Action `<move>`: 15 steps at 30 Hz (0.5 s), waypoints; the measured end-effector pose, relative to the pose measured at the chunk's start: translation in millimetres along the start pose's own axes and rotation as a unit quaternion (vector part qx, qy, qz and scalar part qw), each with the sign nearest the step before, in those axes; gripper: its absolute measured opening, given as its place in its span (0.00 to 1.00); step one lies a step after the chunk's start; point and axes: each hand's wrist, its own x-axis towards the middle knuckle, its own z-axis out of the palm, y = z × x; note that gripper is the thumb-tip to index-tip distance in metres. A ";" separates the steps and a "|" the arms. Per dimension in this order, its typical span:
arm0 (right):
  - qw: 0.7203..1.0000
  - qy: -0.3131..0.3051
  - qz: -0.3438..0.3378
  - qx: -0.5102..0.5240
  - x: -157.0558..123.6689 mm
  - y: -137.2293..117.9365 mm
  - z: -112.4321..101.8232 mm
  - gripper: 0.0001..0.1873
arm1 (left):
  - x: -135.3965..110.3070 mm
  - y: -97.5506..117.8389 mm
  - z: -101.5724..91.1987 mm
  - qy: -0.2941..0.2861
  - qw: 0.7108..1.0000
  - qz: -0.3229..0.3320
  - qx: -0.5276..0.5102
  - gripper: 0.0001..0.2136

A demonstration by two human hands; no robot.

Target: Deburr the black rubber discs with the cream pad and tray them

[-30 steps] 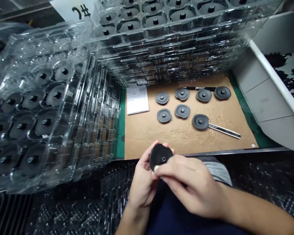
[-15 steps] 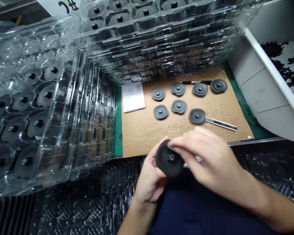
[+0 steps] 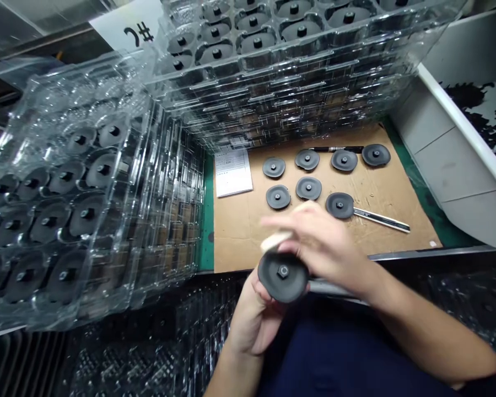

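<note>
A black dished disc with a small metal-centred stub faces up over the near edge of the work surface. My left hand grips it from below, fingers curled around its underside. My right hand is at the disc's far rim, its fingers smeared by motion. A pale patch shows at those fingers; I cannot make out whether it is a fingertip or a small held piece. Beyond the hands, several similar black discs lie in two rough rows on a cardboard sheet.
A slim knife-like tool touches one disc at the right. A printed paper pad and a dark pen lie on the cardboard. Stacked clear trays holding discs stand left and behind; a white bin wall bounds the right.
My right hand has moved a little left and away from me along the disc's rim, and a pale patch now shows there. The disc faces the camera more squarely. The whole view has shifted.
</note>
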 end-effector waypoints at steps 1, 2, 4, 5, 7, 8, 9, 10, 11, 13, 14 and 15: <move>0.997 0.027 0.070 -0.019 -3.0 14.3 3.2 0.17 | -1.1 3.2 -0.3 -0.026 0.999 -0.021 -0.018 0.31; 0.990 0.049 0.126 -0.047 -8.0 29.3 8.0 0.19 | -2.0 6.2 -0.6 -0.049 0.998 -0.037 -0.032 0.33; 0.981 0.049 0.149 -0.116 -23.3 56.9 21.8 0.17 | -3.0 10.4 -2.0 -0.066 0.995 -0.043 -0.056 0.33; 0.981 0.033 0.138 -0.133 -32.6 67.8 29.8 0.15 | -3.0 11.6 -3.2 -0.070 0.995 -0.042 -0.062 0.31; 0.983 -0.012 0.105 -0.150 -50.8 81.8 45.0 0.14 | -2.2 12.5 -6.1 -0.075 0.994 -0.040 -0.071 0.29; 0.984 -0.034 0.093 -0.150 -58.5 85.1 51.1 0.15 | -1.6 12.6 -7.6 -0.076 0.994 -0.038 -0.075 0.28; 0.983 -0.051 0.085 -0.152 -64.7 86.5 56.0 0.17 | -0.9 12.5 -9.1 -0.076 0.993 -0.035 -0.079 0.28; 0.982 -0.060 0.084 -0.156 -69.3 86.7 59.9 0.21 | -0.2 12.5 -10.5 -0.074 0.993 -0.032 -0.082 0.29; 0.981 -0.058 0.092 -0.161 -72.3 85.9 62.9 0.24 | 0.5 12.5 -11.7 -0.069 0.993 -0.029 -0.087 0.29; 0.976 -0.035 0.120 -0.177 -74.9 82.6 68.0 0.26 | 1.7 12.5 -13.6 -0.058 0.993 -0.023 -0.097 0.28; 0.974 -0.021 0.136 -0.183 -75.1 80.3 70.6 0.24 | 2.1 12.5 -14.2 -0.054 0.993 -0.022 -0.103 0.27; 0.972 -0.012 0.147 -0.185 -74.9 77.8 73.2 0.22 | 2.4 12.6 -14.7 -0.051 0.993 -0.022 -0.108 0.26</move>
